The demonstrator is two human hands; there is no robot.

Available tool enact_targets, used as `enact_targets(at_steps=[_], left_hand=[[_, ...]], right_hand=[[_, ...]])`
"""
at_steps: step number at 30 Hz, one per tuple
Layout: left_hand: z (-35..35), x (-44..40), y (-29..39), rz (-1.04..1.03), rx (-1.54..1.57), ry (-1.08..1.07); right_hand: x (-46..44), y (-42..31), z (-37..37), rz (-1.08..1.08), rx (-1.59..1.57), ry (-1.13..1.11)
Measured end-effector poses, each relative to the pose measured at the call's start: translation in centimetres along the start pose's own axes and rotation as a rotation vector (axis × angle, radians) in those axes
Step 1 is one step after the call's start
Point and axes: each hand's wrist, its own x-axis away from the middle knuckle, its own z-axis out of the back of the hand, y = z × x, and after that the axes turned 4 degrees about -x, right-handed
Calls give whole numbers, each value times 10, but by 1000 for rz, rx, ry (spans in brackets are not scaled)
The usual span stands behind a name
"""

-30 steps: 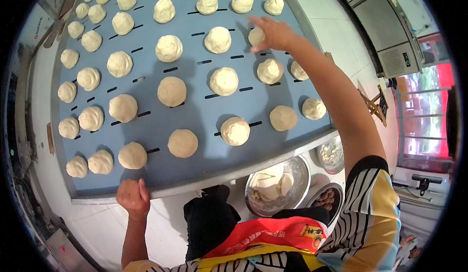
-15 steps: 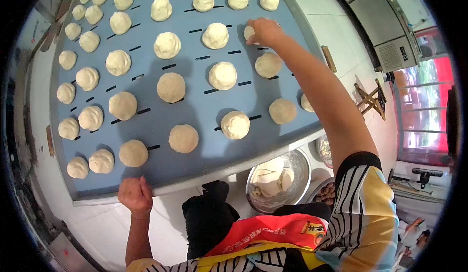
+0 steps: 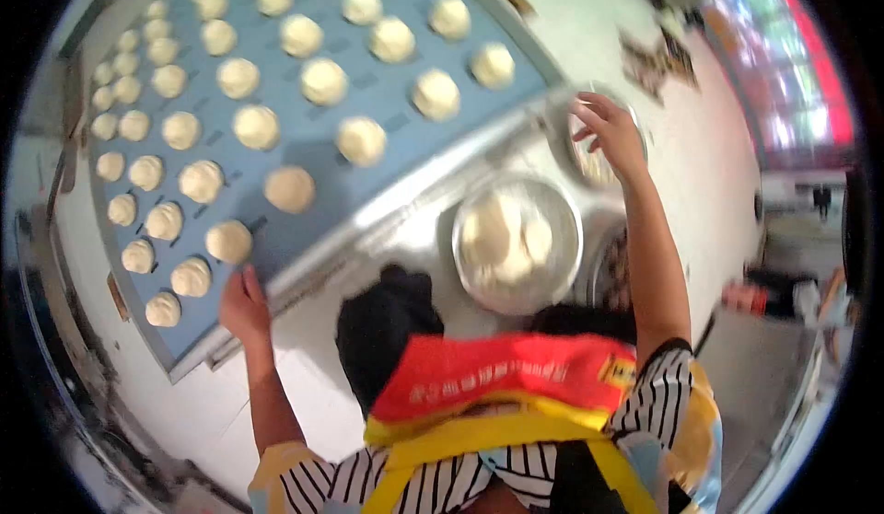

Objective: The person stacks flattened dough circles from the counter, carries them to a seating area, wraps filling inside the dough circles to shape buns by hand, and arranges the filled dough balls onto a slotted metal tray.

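Observation:
My left hand is closed at the near rim of a large blue slotted tray, its fingertips just below a round dough bun. Motion blur softens its fingers, which seem to grip the rim. Off the tray's right corner, my right hand hovers above a metal bowl, fingers curved and apart with nothing visible in them. Rows of pale buns, one a pleated bun, cover the tray.
A steel bowl holding pale dough stands below the tray's near edge. Beside it is a bowl of brown, lumpy contents. A wooden folding stool stands on the floor at the upper right.
My right hand has left the bun at the tray's right side and moved down and right over the metal bowl. The view has turned, so the tray appears tilted. My left hand stays by the rim.

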Motion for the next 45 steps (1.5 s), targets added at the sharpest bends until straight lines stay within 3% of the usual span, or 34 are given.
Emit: enact_targets(at_steps=[1,2,3,4,7,8,9,11,13,17,21,24,26,29,30,35,38,39,41,43,45], left_hand=[[6,-1,-5,164,191,-140],[20,-8,1,118,264,-108],[27,-16,9,41,382,57],[52,-30,37,72,386,82],[94,-63,142,5,862,71],[108,-70,194,-114,1023,19],[118,-71,234,-181,980,-111],[114,-61,305,-329,1308,-394],[97,-46,347,-398,1338,-544],[60,-18,367,-305,1226,-803],[47,-18,370,-316,1140,-920],[38,-15,372,-268,1181,-936],[36,-15,374,-279,1160,-982],[27,-20,379,-290,1057,-1103],[21,-19,383,-281,1057,-1071],[-32,14,426,-301,991,-863],[-34,34,450,-355,1150,-1281],[-20,32,456,-330,1010,-1378],[-44,44,460,-334,1012,-1288],[-8,35,455,-1001,918,-810],[-23,69,464,3,1728,-1413]], right_hand=[[30,37,14,-131,-4,-3],[58,76,25,-198,-19,19],[80,103,30,-287,14,48],[99,137,36,-383,24,31],[148,224,23,-617,120,-73],[151,246,21,-669,165,-117],[154,275,14,-594,211,-127],[151,324,-13,-436,293,-158],[142,314,-36,-422,390,-184],[125,314,-81,-387,764,-220],[112,334,-89,-420,771,-243],[98,369,-61,-573,539,-260],[109,408,-35,-662,-110,10],[122,401,-13,-658,-1083,353],[124,379,-2,-672,-1173,312],[110,250,47,-550,-1195,-202],[121,181,65,-463,-1111,-353],[128,169,69,-439,-1067,-399],[144,162,77,-439,-931,-366],[165,129,98,-430,-1013,-313],[176,116,109,-373,-1142,-309]])
